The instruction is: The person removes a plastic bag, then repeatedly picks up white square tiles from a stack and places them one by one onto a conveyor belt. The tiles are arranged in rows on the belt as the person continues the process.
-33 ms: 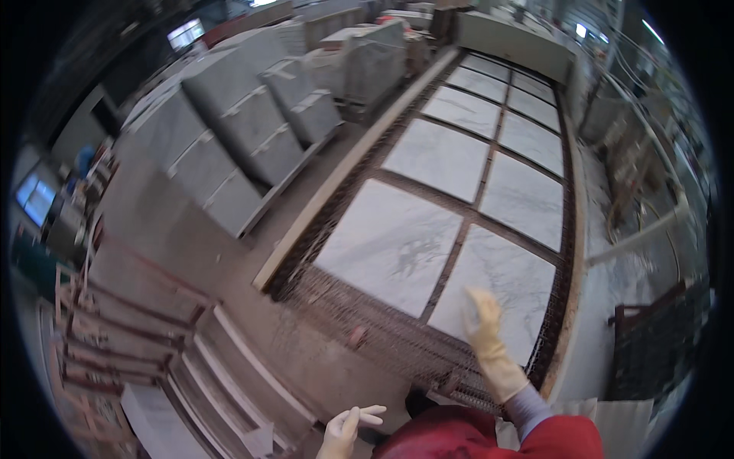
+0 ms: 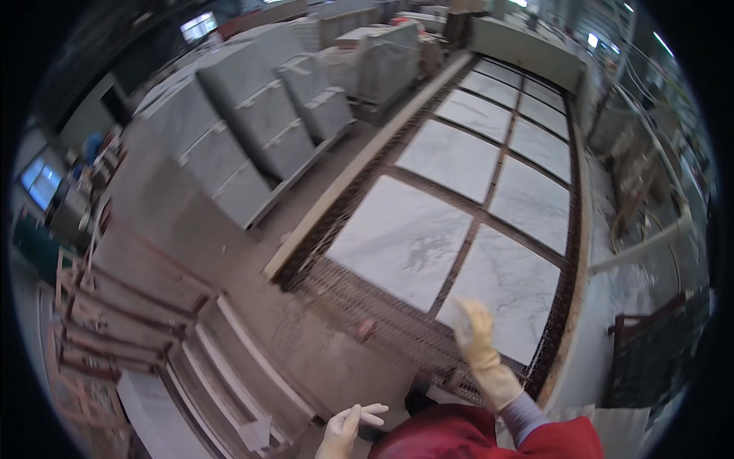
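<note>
Over the marble slab [image 2: 501,287], blurred right hand [image 2: 475,329] hides its grip.

Stone slabs [image 2: 401,241] lie flat in two rows on a long mesh conveyor bed [image 2: 367,325] that runs from the person's feet toward the far end of the hall. The right hand [image 2: 475,333] is raised over the near edge of the nearest right-row slab [image 2: 508,287]; whether it touches the slab cannot be told. The left hand [image 2: 348,428] hangs over the floor [image 2: 321,359] left of the bed's near end. Left of the bed, beyond a strip of floor, stone blocks [image 2: 245,130] stand in a row. Upright slab racks [image 2: 130,321] stand at the near left. A railing [image 2: 650,229] runs along the bed's right side.
</note>
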Motion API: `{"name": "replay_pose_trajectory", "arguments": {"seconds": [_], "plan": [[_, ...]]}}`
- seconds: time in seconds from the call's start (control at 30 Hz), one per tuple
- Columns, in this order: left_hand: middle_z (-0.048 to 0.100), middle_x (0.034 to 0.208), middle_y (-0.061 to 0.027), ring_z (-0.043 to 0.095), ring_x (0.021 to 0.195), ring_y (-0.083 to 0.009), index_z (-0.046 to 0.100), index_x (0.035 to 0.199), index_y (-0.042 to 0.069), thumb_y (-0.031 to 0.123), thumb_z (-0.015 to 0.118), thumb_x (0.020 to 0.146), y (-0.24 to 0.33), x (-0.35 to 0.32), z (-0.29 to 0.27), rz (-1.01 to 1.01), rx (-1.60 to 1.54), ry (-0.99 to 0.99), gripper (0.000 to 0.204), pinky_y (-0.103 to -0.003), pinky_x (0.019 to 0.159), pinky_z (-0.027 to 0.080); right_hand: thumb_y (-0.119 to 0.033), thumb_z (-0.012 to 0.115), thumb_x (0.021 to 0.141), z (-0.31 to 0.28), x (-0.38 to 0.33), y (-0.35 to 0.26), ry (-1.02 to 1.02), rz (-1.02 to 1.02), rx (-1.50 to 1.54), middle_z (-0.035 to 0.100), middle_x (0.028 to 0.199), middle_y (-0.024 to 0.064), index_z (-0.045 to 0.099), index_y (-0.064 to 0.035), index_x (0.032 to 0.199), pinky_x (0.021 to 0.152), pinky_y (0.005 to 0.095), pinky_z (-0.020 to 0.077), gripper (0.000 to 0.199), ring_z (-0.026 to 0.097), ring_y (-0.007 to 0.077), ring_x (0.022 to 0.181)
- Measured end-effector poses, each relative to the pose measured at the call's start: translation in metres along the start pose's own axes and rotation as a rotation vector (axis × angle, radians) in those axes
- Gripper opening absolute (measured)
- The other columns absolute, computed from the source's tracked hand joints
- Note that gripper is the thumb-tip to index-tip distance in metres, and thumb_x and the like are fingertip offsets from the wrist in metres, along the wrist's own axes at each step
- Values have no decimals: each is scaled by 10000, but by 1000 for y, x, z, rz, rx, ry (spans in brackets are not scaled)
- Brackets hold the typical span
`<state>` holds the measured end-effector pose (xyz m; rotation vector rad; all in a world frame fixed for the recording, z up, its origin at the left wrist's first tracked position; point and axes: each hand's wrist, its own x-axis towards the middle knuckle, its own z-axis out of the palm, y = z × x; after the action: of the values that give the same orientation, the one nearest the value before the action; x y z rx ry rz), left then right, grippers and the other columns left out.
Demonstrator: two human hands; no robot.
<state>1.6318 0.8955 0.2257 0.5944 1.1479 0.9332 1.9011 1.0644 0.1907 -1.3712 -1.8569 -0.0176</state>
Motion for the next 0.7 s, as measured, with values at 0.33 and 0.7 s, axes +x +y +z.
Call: {"name": "replay_pose_trajectory", "arguments": {"seconds": [0.33, 0.7], "plan": [[710, 973, -133, 608, 1035, -200, 715, 967, -9, 393, 352, 1025, -97, -177, -135, 199, -57, 310, 544, -348, 988, 400, -169, 614, 867, 85, -146, -261, -800, -306, 549, 687, 1001, 124, 648, -113, 1125, 861, 403, 504, 266, 651, 301, 939], [683, 1048, -173, 616, 1054, -263, 582, 1233, 16, 415, 380, 991, -179, -385, -141, 410, -579, 1272, 510, -379, 981, 425, -289, 526, 917, 127, -234, -463, -1485, -992, 512, 683, 1034, 128, 677, -151, 1109, 916, 409, 474, 281, 635, 320, 965]]}}
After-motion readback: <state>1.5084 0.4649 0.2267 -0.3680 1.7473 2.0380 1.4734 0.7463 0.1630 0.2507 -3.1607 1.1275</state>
